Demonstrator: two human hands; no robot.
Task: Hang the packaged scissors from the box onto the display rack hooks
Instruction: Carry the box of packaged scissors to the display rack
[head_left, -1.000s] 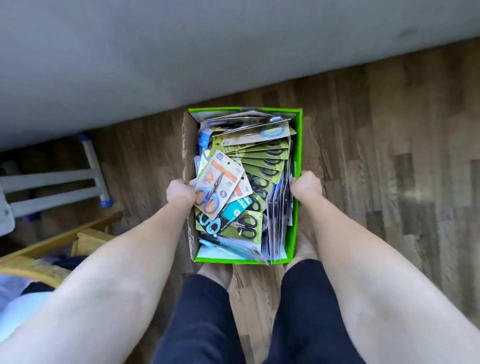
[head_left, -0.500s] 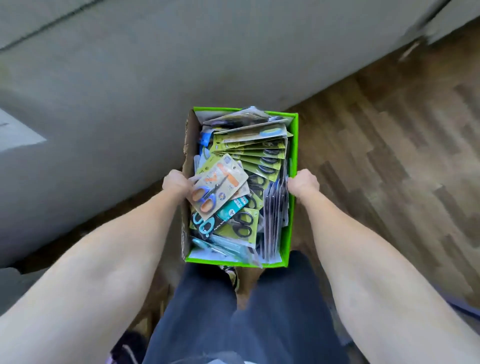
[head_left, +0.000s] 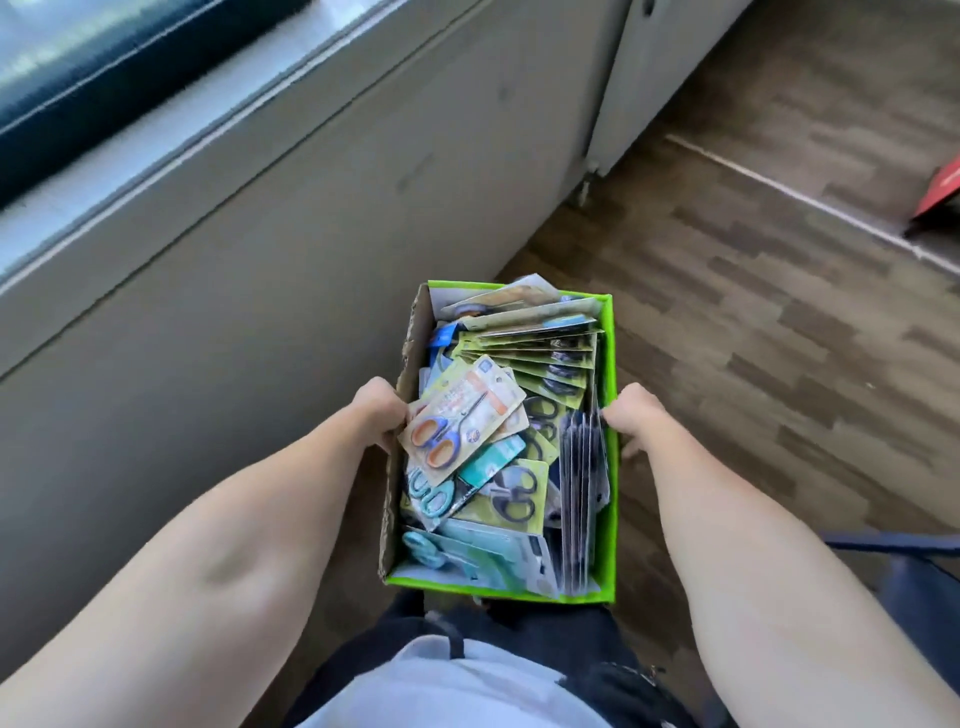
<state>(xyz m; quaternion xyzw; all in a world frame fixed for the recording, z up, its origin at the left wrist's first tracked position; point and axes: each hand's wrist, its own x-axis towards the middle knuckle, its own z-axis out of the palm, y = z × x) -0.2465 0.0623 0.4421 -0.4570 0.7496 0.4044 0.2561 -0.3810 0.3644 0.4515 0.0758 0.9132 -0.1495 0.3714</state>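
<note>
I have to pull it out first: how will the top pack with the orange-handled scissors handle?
The orange-handled scissors pack looks like a flat card, so probably stiff and light. It lies loose on the heap in the green box, so it should lift freely. Its glossy blister may be a little slippery.

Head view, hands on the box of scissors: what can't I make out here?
- Display rack and hooks: outside the head view.
- Left hand fingers: curled round the box wall, hidden behind it.
- Right hand fingers: mostly hidden behind the green wall.
- Lower packs: buried under the orange-handled scissors pack and others, so no count.
- Pack print: too small to read.
- Red object: cut off by the right edge.
</note>
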